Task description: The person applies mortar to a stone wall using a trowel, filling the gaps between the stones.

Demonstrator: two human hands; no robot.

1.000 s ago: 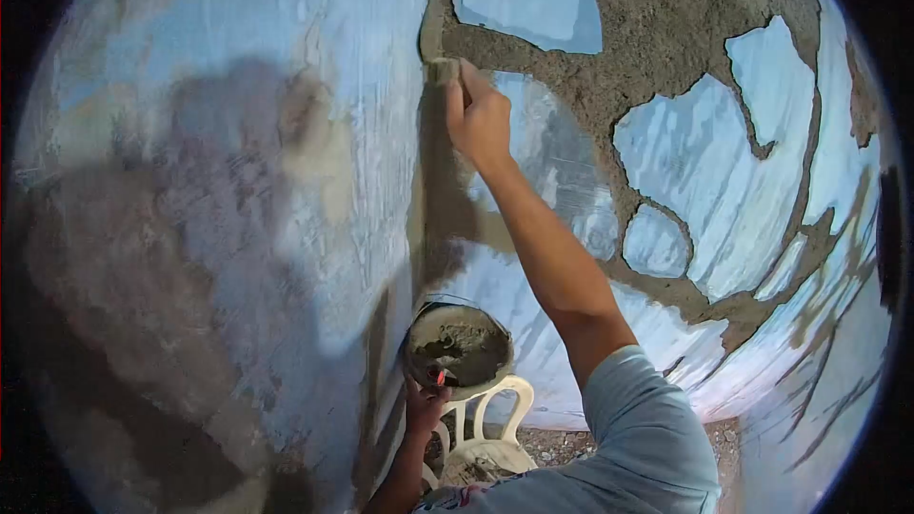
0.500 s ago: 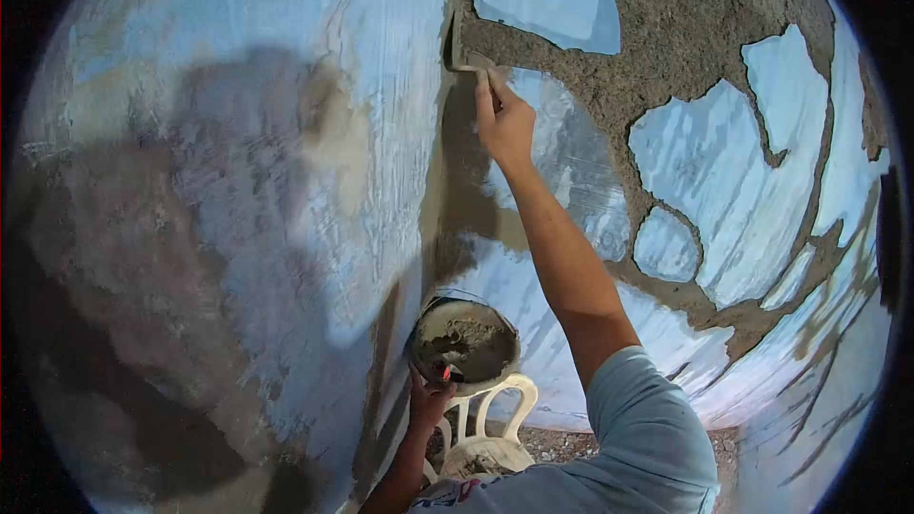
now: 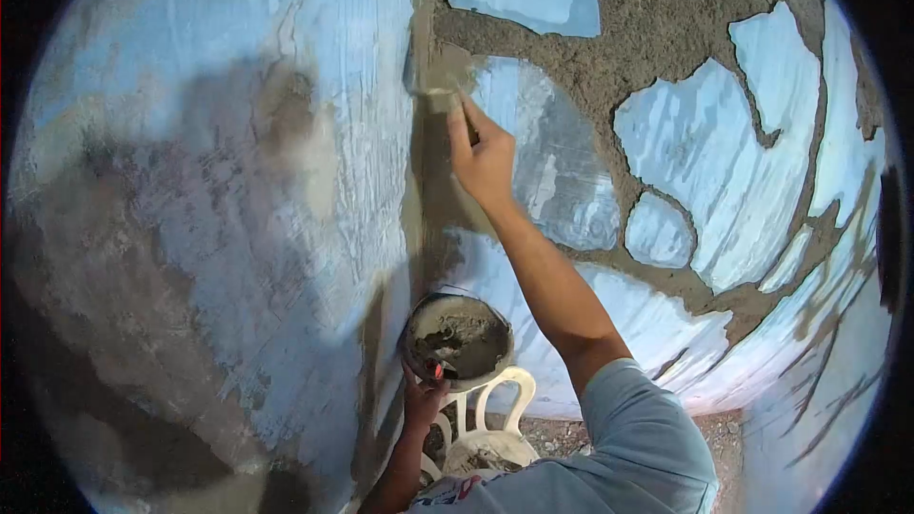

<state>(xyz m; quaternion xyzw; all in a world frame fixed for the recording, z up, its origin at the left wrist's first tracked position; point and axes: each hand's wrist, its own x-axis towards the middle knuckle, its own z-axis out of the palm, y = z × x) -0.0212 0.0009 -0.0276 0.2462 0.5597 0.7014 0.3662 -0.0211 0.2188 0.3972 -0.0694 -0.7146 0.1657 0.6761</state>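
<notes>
My right hand [image 3: 484, 160] is closed round the handle of a flat-bladed scraper [image 3: 439, 93]. Its blade, somewhat blurred, lies against the wall close to the inside corner, where wet grey mortar [image 3: 447, 167] coats the surface. Lower down, my left hand [image 3: 424, 402] grips a round bucket [image 3: 484, 382] by its near side. Mortar [image 3: 466, 326] lies inside the bucket, and a red-tipped tool [image 3: 438, 371] sticks up at the rim beside my left fingers; the rest of that tool is hard to make out.
A cream plastic chair [image 3: 519, 400] stands below the bucket, its seat smeared with mortar. The left wall [image 3: 276, 257] is blue and patchy. On the right wall, rough bare mortar [image 3: 657, 29] surrounds blue painted pieces [image 3: 685, 133]. Rubble [image 3: 562, 436] covers the ground.
The scraper and my right hand have moved slightly down the wall, and the blade is tilted differently. The whole view has shifted a little; my left hand still holds the bucket.
</notes>
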